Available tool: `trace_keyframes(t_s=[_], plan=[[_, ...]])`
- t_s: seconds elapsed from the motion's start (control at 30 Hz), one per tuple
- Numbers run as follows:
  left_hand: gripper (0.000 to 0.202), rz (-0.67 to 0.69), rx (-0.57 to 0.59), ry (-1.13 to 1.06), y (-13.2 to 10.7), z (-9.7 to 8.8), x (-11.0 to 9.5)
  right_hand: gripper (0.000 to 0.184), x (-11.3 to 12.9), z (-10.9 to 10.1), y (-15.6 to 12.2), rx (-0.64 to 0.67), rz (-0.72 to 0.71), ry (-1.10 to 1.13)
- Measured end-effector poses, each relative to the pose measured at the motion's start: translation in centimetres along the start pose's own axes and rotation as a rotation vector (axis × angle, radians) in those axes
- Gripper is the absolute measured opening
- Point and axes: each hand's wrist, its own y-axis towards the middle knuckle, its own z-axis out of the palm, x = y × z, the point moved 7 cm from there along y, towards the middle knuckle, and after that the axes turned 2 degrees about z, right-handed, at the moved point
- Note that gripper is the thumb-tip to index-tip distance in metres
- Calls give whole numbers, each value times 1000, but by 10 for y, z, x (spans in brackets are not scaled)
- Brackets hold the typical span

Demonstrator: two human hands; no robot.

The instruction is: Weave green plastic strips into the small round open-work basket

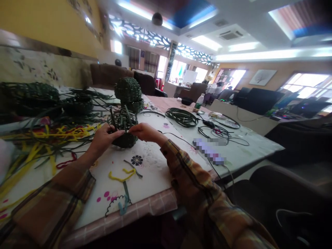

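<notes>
A small dark green woven basket (126, 135) sits on the white table (150, 173), with loose strips standing up from its rim. My left hand (103, 138) is wrapped round its left side. My right hand (144, 132) pinches one of the green strips at the right of the rim. Both fingers are closed on the basket work. Plaid sleeves cover both forearms.
A taller green woven piece (129, 93) stands just behind. Piles of green and yellow strips (46, 138) lie to the left, short scraps (121, 176) lie near the front edge. A green coil (181, 117), black cables (220, 133) and a bottle (199, 102) lie to the right.
</notes>
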Motion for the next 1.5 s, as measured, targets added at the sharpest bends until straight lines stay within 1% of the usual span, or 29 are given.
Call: trace_keyframes(t_s=[0.07,0.2,0.3,0.37,0.47,0.57,0.63,0.7,0.73,0.8,0.87,0.93,0.97,1.0,1.03,1.1,1.2,1.33,1.5], plan=[[46,-61,4,-106,-1,3,4,32,-1,1,-1,-13,-9,20],[61,-211,13,-305,-1,10,14,35,-9,4,-2,-16,46,34],[66,-250,26,-339,0,12,18,36,-10,3,-4,-42,51,-10],[60,-237,57,-306,0,11,17,34,-8,4,-4,-58,22,-80],[46,-192,127,-176,0,11,15,31,-6,7,-4,-65,-17,-250],[40,-137,190,-70,1,11,16,32,-6,11,-4,-78,-17,-415],[38,-95,221,-22,3,12,17,33,-7,15,-5,-85,-13,-467],[37,-40,229,41,3,12,15,35,-8,18,-7,-105,-8,-473],[36,0,210,74,3,10,12,36,-9,19,-8,-118,-5,-464],[34,118,133,136,-1,5,-1,37,-10,19,-9,-146,8,-435],[29,240,-5,202,-10,-4,-21,37,-12,18,-10,-170,23,-400],[28,321,-148,314,-22,-12,-41,37,-13,18,-10,-185,35,-379],[27,370,-179,365,-28,-12,-50,37,-12,18,-10,-190,37,-377],[26,398,-185,389,-33,-10,-56,37,-12,19,-10,-191,36,-382],[24,414,-156,391,-36,-6,-58,37,-11,21,-10,-190,35,-394],[23,409,-66,412,-39,7,-55,36,-9,23,-10,-186,31,-426],[25,434,-16,519,-41,21,-45,36,-6,26,-11,-183,28,-466],[32,476,5,665,-42,28,-38,35,0,30,-12,-162,4,-515],[32,507,55,651,-40,33,-42,32,4,33,-14,-137,-32,-574]])
